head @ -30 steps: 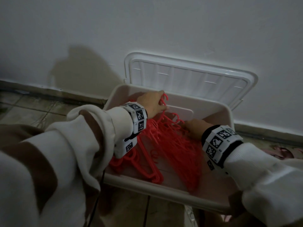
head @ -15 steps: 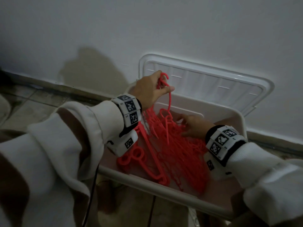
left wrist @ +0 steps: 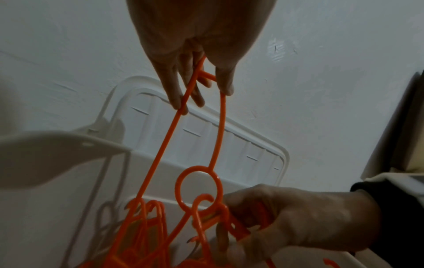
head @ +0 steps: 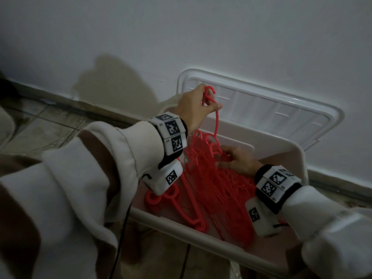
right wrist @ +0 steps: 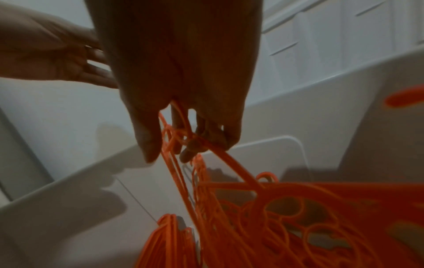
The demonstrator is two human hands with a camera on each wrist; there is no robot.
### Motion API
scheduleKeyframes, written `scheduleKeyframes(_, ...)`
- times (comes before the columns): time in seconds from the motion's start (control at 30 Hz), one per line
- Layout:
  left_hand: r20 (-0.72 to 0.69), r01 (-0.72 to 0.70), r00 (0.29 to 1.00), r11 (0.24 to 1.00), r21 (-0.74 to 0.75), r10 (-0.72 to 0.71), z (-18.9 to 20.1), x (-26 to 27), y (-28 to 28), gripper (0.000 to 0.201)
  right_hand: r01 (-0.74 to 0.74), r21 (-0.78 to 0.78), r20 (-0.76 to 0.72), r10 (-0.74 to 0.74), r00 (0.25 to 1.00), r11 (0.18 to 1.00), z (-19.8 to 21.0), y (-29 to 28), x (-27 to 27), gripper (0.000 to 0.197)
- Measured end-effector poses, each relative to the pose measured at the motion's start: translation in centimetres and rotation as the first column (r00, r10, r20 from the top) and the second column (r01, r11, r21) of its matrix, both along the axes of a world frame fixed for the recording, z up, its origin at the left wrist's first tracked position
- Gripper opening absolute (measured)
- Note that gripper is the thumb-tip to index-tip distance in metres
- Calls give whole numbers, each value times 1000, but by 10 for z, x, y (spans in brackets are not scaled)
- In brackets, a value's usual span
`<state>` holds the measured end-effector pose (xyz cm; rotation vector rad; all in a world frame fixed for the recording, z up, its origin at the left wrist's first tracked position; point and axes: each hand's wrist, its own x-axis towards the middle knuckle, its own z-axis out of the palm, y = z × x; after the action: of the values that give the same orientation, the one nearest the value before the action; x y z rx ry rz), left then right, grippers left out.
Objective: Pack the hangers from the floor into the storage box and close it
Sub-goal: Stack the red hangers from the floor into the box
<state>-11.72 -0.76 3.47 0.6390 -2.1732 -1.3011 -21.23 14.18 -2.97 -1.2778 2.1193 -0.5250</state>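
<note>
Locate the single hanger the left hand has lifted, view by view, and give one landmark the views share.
Head: lifted hanger at upper centre, above the box.
Left wrist: lifted hanger at centre, hanging from the fingers.
Right wrist: cannot tell it apart from the pile.
Shared landmark: white lid against the wall.

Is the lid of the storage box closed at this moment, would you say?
No, the lid stands open against the wall behind the storage box.
</note>
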Motion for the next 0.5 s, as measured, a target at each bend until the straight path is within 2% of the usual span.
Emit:
scheduleKeyframes(0.1,-15,-14,1000,998,55,15,-1,-4,0,21,49,-50,122,-43,992,998,-8,-1,-2,32)
scheduleKeyframes(0.2,-38,-63,997,995,82,66,-2,-4,-4,20,153,-130,173,-130,976,980,-10,-3,-11,23)
scheduleKeyframes(0.37,-32,-176,982,958,227,188,-2,-3,-10,24,172,-172,306,-113,945,970,-21,2,-30,27)
scheduleKeyframes(0.47,-21,-198,976,928,314,215,0,-1,-11,26,262,-231,462,-132,877,937,-21,7,-26,14)
scheduleKeyframes(0.5,-26,-211,972,914,345,234,2,-1,-12,25,290,-239,500,-138,855,927,-21,7,-25,20)
